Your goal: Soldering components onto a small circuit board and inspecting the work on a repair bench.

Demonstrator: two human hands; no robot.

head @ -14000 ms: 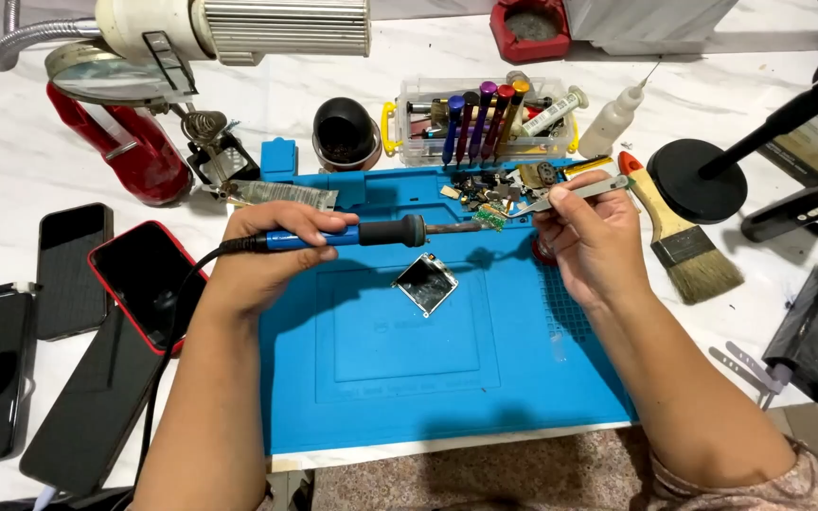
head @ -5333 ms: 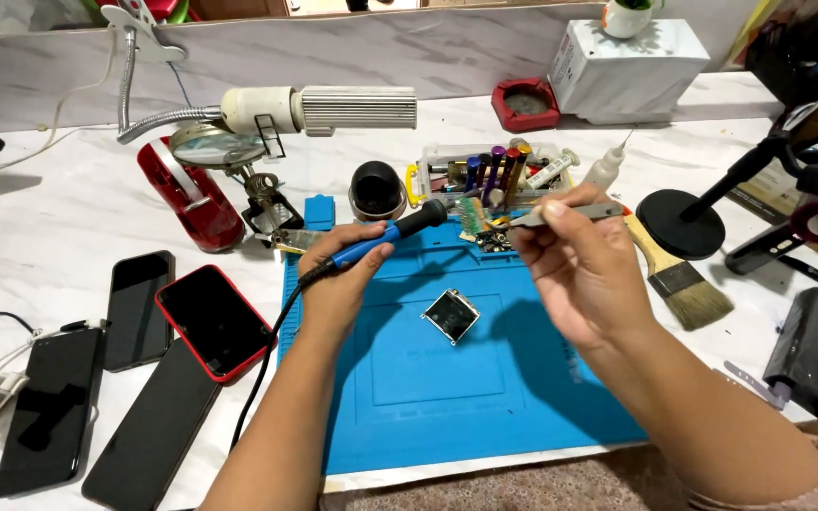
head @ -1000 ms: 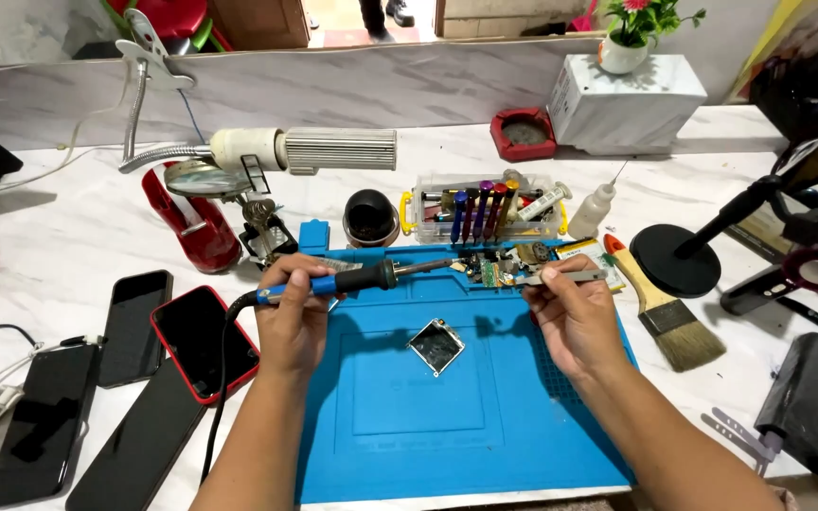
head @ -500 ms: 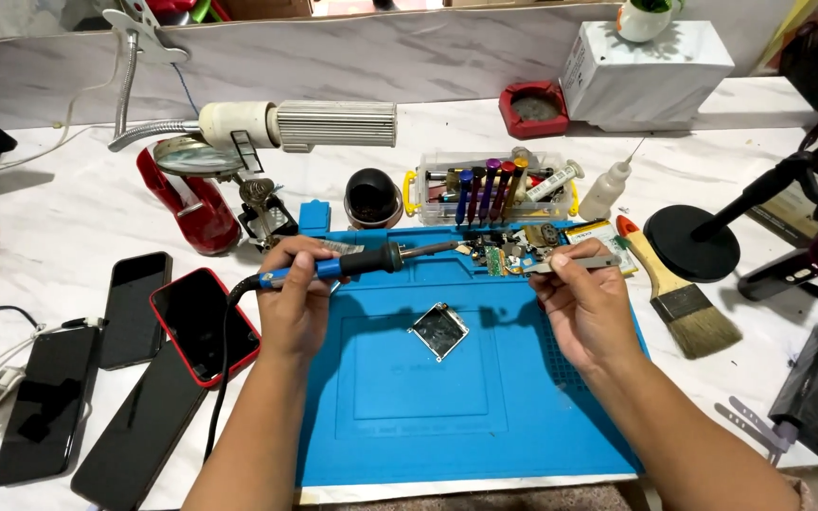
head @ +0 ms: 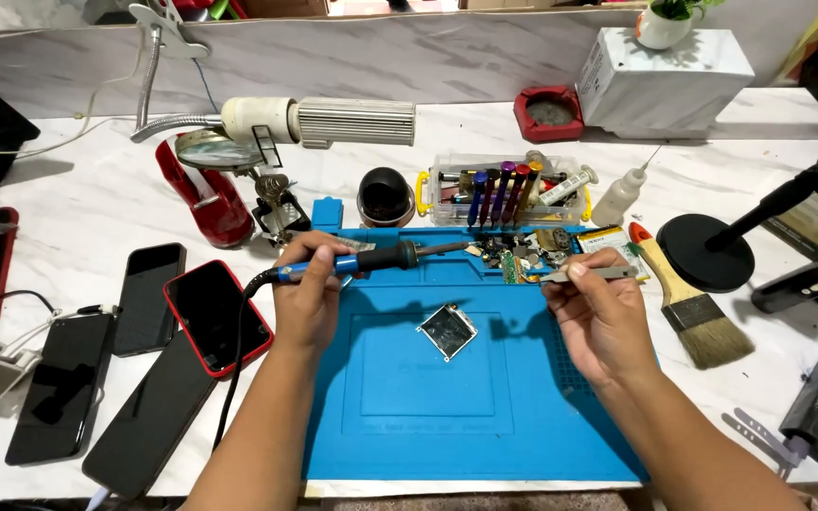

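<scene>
My left hand (head: 310, 293) grips a soldering iron (head: 381, 258) by its blue and black handle, tip pointing right toward a heap of small parts (head: 518, 255) at the back of the blue work mat (head: 447, 416). My right hand (head: 594, 312) pinches metal tweezers (head: 591, 274) whose tips reach left to a small green circuit board (head: 509, 269). Between both hands a small square module (head: 447, 331) lies flat on the mat.
Several phones (head: 215, 314) lie left of the mat. A magnifier lamp (head: 324, 120), red stand (head: 203, 189), black pot (head: 385, 196) and clear box of screwdrivers (head: 499, 187) stand behind. A squeeze bottle (head: 617, 199), brush (head: 688, 308) and black round base (head: 705, 251) sit right.
The view has shifted slightly. Both hands stay over the back of the mat; the right hand with the tweezers has moved a little right and lower, and the iron stays level.
</scene>
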